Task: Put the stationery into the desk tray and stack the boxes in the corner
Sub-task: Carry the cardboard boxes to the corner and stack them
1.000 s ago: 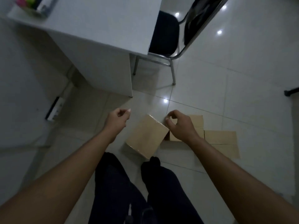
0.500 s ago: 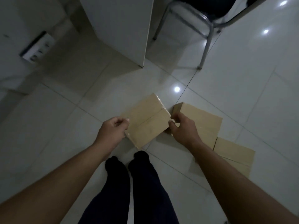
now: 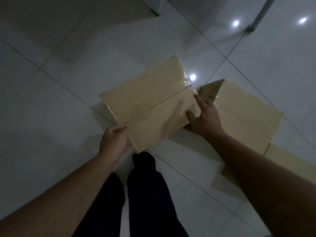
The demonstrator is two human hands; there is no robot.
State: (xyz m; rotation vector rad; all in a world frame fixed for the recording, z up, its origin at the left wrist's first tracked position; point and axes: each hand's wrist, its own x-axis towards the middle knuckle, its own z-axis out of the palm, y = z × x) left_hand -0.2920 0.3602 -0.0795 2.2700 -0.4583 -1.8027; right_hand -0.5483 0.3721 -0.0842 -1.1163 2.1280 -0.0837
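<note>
Box (image 3: 150, 106) of brown cardboard, flaps closed along a centre seam and sealed with clear tape, seen from above at the middle of the view, over a glossy tiled floor (image 3: 51, 100). Its long axis runs diagonally, from near left to far right. The left hand (image 3: 113, 141) grips the near left edge, thumb on the top face and fingers curled round the side. The right hand (image 3: 203, 117) holds the right edge: the thumb presses on the top face, the index finger lies straight along the corner, and the remaining fingers wrap over the edge out of sight. Whether the box rests on the floor or is raised clear of it cannot be told; its near corner overlaps the person's feet. A second box (image 3: 242, 113), also taped, lies flat on the floor just right of the first, its end face touching or almost touching the right hand. A third box (image 3: 290, 161) adjoins the second on its near right side and is partly hidden by the right forearm. The legs (image 3: 147, 194), in dark trousers, stand directly below the held box. At the upper edge appear the foot of the desk (image 3: 156, 7) and a metal chair leg (image 3: 259, 12). Ceiling lights reflect as bright spots on the tiles.
</note>
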